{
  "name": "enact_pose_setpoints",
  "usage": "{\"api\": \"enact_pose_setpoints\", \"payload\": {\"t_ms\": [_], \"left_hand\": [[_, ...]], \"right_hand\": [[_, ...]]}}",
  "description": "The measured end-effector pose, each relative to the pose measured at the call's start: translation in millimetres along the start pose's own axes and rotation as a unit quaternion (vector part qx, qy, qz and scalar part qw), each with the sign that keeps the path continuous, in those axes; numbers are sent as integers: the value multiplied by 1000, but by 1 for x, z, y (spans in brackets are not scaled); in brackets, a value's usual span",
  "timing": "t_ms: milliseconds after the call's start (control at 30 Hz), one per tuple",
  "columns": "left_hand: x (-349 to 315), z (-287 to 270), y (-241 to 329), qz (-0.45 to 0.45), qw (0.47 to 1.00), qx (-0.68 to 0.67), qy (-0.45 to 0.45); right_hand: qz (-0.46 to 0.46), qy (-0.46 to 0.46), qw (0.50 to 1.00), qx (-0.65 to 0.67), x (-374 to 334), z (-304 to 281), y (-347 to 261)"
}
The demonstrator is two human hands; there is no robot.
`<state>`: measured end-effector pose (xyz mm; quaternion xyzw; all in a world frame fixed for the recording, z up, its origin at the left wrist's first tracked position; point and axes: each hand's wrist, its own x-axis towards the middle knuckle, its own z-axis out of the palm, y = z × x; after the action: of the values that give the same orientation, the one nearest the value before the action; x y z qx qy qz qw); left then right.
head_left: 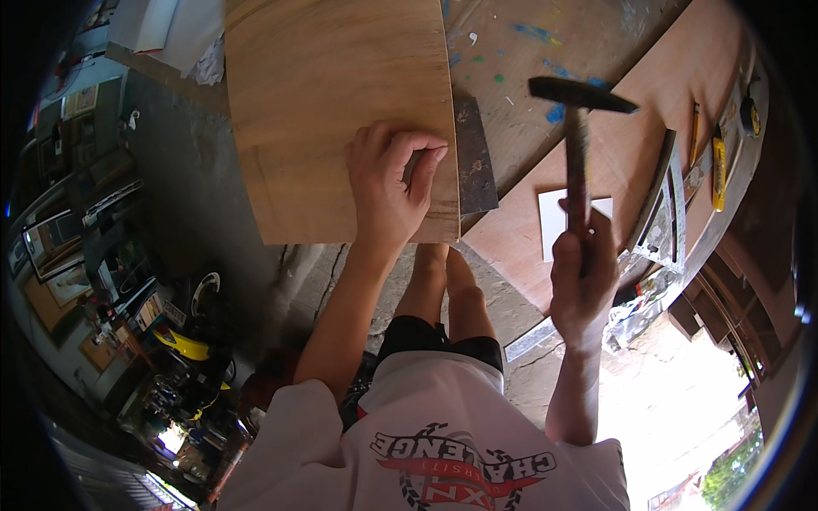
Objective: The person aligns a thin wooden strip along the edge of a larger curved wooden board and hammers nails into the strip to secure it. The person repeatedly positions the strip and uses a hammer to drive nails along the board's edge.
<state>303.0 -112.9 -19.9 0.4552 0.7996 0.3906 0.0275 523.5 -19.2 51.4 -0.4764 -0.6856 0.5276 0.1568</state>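
Note:
A light brown wooden panel (324, 94) extends away in front of me, its right edge running almost straight. On it rests my left hand (388, 183), thumb and forefinger pinched together close to that right edge. Whatever is between those fingertips is too small to make out. My right hand (586, 272) is wrapped round the handle of a hammer (578, 145), raised to the right of the panel with its dark head uppermost. Beneath the panel's right edge a dark flat piece (475, 157) sticks out.
The worktable (528, 51) bears blue and green paint marks. To the right lie a reddish plywood sheet (639, 111), a white paper (552, 223), a metal square (669, 204), a yellow cutter (719, 175), a pencil (694, 132) and a tape measure (750, 115). A yellow-and-black motorbike (183, 345) stands behind left.

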Motion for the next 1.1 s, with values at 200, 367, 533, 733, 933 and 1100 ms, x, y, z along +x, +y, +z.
{"api": "enact_pose_setpoints", "payload": {"t_ms": [200, 367, 533, 733, 933, 1100], "left_hand": [[1, 0, 1, 18, 1000, 3, 3], [2, -3, 1, 23, 1000, 6, 0], [0, -5, 1, 15, 1000, -1, -6], [-4, -7, 0, 24, 1000, 3, -8], [-9, -9, 0, 24, 1000, 6, -7], [-10, -6, -2, 23, 1000, -6, 5]], "right_hand": [[31, -40, 999, -11, -16, 1, -2], [-18, -48, 997, -51, -22, 3, 0], [-58, -68, 991, -100, -26, 5, 2], [-79, -73, 987, -117, -27, 9, -1], [-82, -88, 984, -131, -26, 14, -5], [-88, -80, 979, -166, -27, 18, -3]]}}
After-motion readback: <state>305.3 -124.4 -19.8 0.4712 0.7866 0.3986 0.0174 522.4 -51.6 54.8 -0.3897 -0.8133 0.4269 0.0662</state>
